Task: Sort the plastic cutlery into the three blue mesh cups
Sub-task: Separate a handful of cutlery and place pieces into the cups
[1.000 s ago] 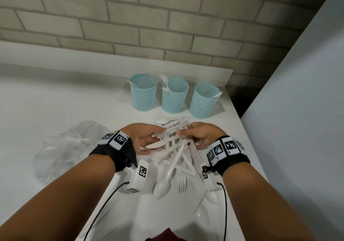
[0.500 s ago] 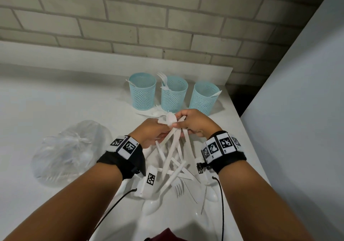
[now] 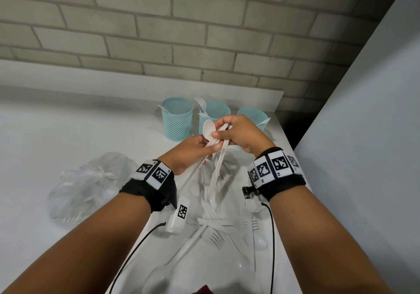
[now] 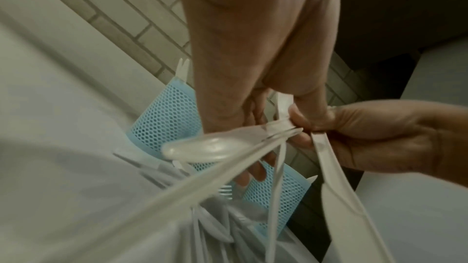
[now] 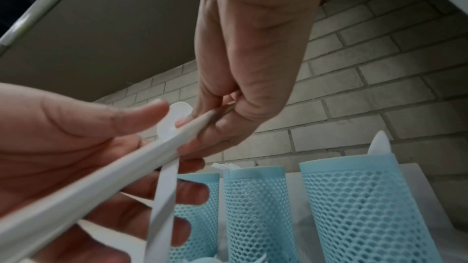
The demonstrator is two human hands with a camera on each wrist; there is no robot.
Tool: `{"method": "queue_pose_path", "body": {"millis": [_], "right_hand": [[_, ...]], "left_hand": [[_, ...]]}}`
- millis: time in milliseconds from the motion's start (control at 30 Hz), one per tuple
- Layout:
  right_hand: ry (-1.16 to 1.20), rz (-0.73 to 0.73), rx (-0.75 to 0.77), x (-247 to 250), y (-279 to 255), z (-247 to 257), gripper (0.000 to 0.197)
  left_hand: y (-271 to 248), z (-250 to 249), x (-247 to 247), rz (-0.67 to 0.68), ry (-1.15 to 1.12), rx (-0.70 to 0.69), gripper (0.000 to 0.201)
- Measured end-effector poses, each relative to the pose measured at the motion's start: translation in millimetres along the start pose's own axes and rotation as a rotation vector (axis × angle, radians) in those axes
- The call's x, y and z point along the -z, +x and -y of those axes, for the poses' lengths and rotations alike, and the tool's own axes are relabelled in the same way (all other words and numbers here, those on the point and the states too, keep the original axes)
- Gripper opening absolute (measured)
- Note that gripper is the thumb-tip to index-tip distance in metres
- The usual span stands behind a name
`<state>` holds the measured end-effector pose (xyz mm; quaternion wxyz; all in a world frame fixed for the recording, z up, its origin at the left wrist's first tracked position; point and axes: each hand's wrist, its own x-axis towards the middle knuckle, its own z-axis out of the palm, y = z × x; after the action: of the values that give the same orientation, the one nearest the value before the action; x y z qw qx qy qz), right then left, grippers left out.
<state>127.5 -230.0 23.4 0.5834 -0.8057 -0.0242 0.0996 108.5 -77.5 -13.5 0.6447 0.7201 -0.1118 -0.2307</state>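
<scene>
Three blue mesh cups stand in a row at the back of the white table: the left cup (image 3: 177, 121) with one handle sticking out, the middle cup (image 3: 216, 112) with forks, the right cup (image 3: 252, 116) with a knife. Both hands hold one bundle of white cutlery (image 3: 218, 157) in the air in front of the cups. My right hand (image 3: 219, 131) pinches the upper ends beside a spoon bowl (image 3: 208, 130). My left hand (image 3: 210, 149) grips the handles just below. In the right wrist view the left thumb (image 5: 121, 119) presses on the handles (image 5: 142, 159).
A loose pile of white spoons, forks and knives (image 3: 216, 228) lies on the table under my wrists. A crumpled clear plastic bag (image 3: 91, 187) sits to the left. The table's right edge (image 3: 286, 139) meets a grey panel (image 3: 363, 134); a brick wall is behind.
Both hands have risen from the pile with a bundle of cutlery and moved up toward the cups. The pieces now hang down from the fingers.
</scene>
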Motion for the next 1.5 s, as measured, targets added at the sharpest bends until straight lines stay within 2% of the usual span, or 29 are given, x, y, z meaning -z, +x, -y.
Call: {"method": "queue_pose_path", "body": {"millis": [100,267,533,700,767,867,1000,1067,1133,1200,1300,1500], "right_hand": [[-0.064,0.024,0.033,0,4,7,0.020],[-0.050,0.037,0.065,4,5,13,0.020],[0.025,-0.030,0.104,2,9,8,0.031],[0.073,-0.149,0.086,2,11,-2,0.023],[-0.025,-0.082,0.024,7,9,-6,0.013],[-0.116,0.008,-0.019,13,4,-8,0.012],[-0.108,-0.118,0.034,24,3,-10,0.013],[-0.213,-0.108,0.052,28,3,-11,0.012],[-0.360,-0.012,0.047,30,0,-9,0.009],[-0.515,0.069,0.056,29,-1,-10,0.018],[-0.758,0.066,0.014,26,-5,-6,0.029],[-1.056,0.004,0.057,20,-6,1,0.024]], "left_hand": [[1,-1,-2,0.028,0.051,0.025,0.013],[4,0,-2,0.057,-0.022,0.081,0.003],[6,1,-1,0.185,-0.262,0.123,0.012],[7,2,-3,0.101,-0.334,0.113,0.009],[8,5,-2,0.065,-0.340,0.104,0.008],[9,7,0,0.034,-0.333,0.128,0.007],[5,9,4,0.059,-0.342,0.146,0.010],[3,11,6,0.062,-0.342,0.146,0.011],[4,13,8,0.061,-0.333,0.141,0.012],[4,16,9,0.059,-0.329,0.141,0.012],[3,19,7,0.080,-0.330,0.142,0.011],[2,18,2,0.073,-0.350,0.139,0.011]]}}
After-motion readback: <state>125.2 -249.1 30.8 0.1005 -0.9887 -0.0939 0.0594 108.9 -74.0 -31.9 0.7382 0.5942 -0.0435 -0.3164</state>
